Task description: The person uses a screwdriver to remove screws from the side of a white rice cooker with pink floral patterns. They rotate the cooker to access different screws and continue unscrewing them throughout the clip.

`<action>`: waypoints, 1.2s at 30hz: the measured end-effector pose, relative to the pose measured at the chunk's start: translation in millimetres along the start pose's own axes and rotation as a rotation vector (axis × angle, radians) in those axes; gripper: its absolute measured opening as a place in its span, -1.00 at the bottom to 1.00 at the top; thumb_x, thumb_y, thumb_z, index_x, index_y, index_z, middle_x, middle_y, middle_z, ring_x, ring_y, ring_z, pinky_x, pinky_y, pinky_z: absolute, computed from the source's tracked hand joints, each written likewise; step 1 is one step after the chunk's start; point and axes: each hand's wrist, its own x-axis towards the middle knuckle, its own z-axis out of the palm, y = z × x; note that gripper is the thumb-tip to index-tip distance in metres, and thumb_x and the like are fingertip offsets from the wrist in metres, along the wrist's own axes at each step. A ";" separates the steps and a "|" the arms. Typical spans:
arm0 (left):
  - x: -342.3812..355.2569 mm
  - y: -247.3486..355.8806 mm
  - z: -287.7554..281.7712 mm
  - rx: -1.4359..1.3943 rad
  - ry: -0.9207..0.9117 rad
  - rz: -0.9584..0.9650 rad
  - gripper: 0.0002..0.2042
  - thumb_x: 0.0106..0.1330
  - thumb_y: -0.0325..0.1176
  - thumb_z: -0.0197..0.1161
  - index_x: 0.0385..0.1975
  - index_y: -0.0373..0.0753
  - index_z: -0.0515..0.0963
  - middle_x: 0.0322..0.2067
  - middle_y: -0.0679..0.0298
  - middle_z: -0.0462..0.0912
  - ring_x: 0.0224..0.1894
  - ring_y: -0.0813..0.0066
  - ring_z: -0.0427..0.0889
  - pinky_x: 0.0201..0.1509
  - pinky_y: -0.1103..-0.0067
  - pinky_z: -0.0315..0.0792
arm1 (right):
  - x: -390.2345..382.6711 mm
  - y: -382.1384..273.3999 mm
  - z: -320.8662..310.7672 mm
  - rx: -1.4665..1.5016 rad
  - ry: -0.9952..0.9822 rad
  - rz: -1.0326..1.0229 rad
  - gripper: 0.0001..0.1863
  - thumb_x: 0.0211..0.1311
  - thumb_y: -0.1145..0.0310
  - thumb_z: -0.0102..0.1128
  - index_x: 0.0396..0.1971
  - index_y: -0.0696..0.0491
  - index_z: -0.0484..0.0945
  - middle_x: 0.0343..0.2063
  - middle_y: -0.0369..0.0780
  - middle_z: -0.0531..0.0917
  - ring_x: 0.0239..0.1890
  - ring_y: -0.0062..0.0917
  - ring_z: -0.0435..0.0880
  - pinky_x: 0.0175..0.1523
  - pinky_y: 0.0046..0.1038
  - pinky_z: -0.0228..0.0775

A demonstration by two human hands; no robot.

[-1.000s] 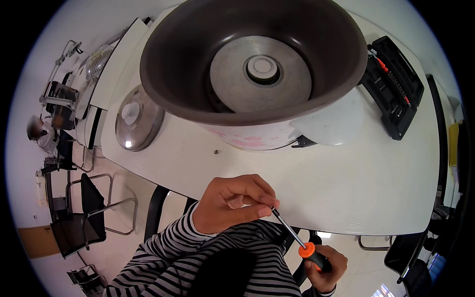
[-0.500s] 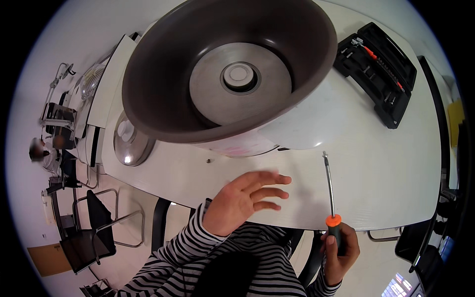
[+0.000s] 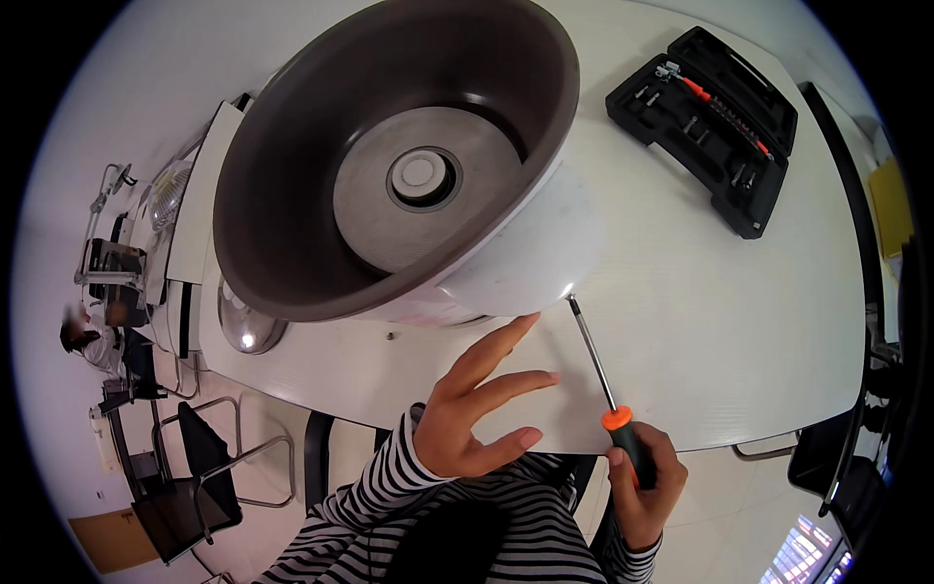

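A large rice cooker (image 3: 498,257) stands on the white table, its brown inside bare to a round metal heating plate (image 3: 379,214) with a raised centre button. My right hand (image 3: 650,492) is closed round the green-and-orange handle of a screwdriver (image 3: 593,358). Its shaft slants up to the lower rim of the cooker's white side panel; a small screw seems to sit on the tip, though it is too small to be sure. My left hand (image 3: 467,414) has its fingers spread and holds nothing. Its index fingertip is at the panel's lower edge, touching or nearly so.
An opened black tool case (image 3: 700,127) with bits and an orange-handled tool lies at the right back. Left of the cooker rests a shiny metal lid (image 3: 248,326). A tiny dark part (image 3: 391,336) lies before the cooker. Black chairs (image 3: 199,462) stand beyond the table.
The screwdriver tip has come left to the panel's lower rim. My left hand has turned and its index finger has reached up to the panel. The whole view has shifted somewhat.
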 end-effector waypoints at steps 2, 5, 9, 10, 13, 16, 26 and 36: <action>-2.0 -1.9 1.6 -0.012 -0.013 -0.033 -0.56 0.07 -0.08 0.12 -0.18 -0.33 0.51 0.15 -0.14 0.11 0.20 0.04 0.14 0.09 0.29 0.20 | 2.4 -1.5 -0.1 -0.014 -0.003 -0.012 -0.78 -0.05 0.48 0.18 -0.36 0.23 0.45 -0.69 -0.26 0.51 -0.68 -0.71 0.37 -0.53 -0.70 0.21; -2.8 -3.0 2.3 -0.036 -0.048 -0.037 -0.57 0.08 -0.14 0.14 -0.14 -0.33 0.47 0.17 -0.13 0.08 0.22 0.05 0.10 0.14 0.30 0.14 | 4.3 -3.9 0.9 -0.004 0.002 -0.002 -0.79 -0.04 0.49 0.17 -0.36 0.23 0.45 -0.70 -0.26 0.49 -0.69 -0.70 0.37 -0.54 -0.70 0.20; -0.8 1.2 3.1 -0.091 -0.069 -0.033 -0.59 0.08 -0.26 0.18 -0.07 -0.31 0.42 0.18 -0.09 0.05 0.23 0.08 0.08 0.22 0.34 0.03 | 6.3 -4.9 0.7 -0.019 0.010 -0.001 -0.79 -0.04 0.49 0.17 -0.37 0.24 0.45 -0.71 -0.26 0.48 -0.69 -0.70 0.37 -0.56 -0.69 0.18; -0.6 1.8 3.9 -0.093 -0.066 -0.035 -0.59 0.09 -0.26 0.18 -0.07 -0.31 0.42 0.18 -0.09 0.04 0.23 0.08 0.08 0.22 0.34 0.02 | 7.0 -4.7 0.8 -0.038 0.016 -0.018 -0.79 -0.04 0.49 0.17 -0.37 0.24 0.45 -0.71 -0.25 0.48 -0.69 -0.70 0.37 -0.56 -0.69 0.18; -1.3 3.6 8.4 -0.109 -0.040 -0.025 -0.60 0.09 -0.27 0.17 -0.07 -0.31 0.42 0.19 -0.08 0.03 0.24 0.08 0.06 0.20 0.33 0.07 | 9.1 -12.4 -1.0 -0.097 0.034 -0.069 -0.78 -0.05 0.49 0.18 -0.37 0.25 0.45 -0.69 -0.23 0.49 -0.69 -0.67 0.39 -0.56 -0.68 0.19; -5.8 0.6 7.7 -0.119 -0.036 -0.023 -0.62 0.10 -0.32 0.15 -0.07 -0.32 0.41 0.18 -0.08 0.05 0.19 0.09 0.17 0.14 0.34 0.17 | 8.5 -7.1 -3.9 -0.144 0.027 -0.113 -0.78 -0.06 0.49 0.18 -0.37 0.25 0.45 -0.68 -0.22 0.50 -0.68 -0.65 0.40 -0.55 -0.68 0.21; -0.9 5.5 26.0 -0.053 0.163 -0.147 -0.48 0.12 -0.43 0.11 0.10 -0.41 0.15 0.12 -0.10 0.06 0.11 0.11 0.24 0.10 0.36 0.23 | 6.4 -7.2 -3.7 -0.109 0.015 -0.078 -0.77 -0.06 0.48 0.19 -0.37 0.25 0.45 -0.69 -0.22 0.49 -0.68 -0.64 0.39 -0.54 -0.67 0.20; -3.2 3.7 32.4 -0.190 0.235 -0.186 -0.40 0.11 -0.46 0.12 0.15 -0.40 0.03 0.16 -0.02 -0.01 0.16 0.18 0.17 0.08 0.39 0.28 | 7.1 -7.9 -5.7 -0.110 0.024 -0.108 -0.77 -0.07 0.48 0.19 -0.38 0.25 0.45 -0.70 -0.23 0.47 -0.69 -0.65 0.37 -0.55 -0.67 0.18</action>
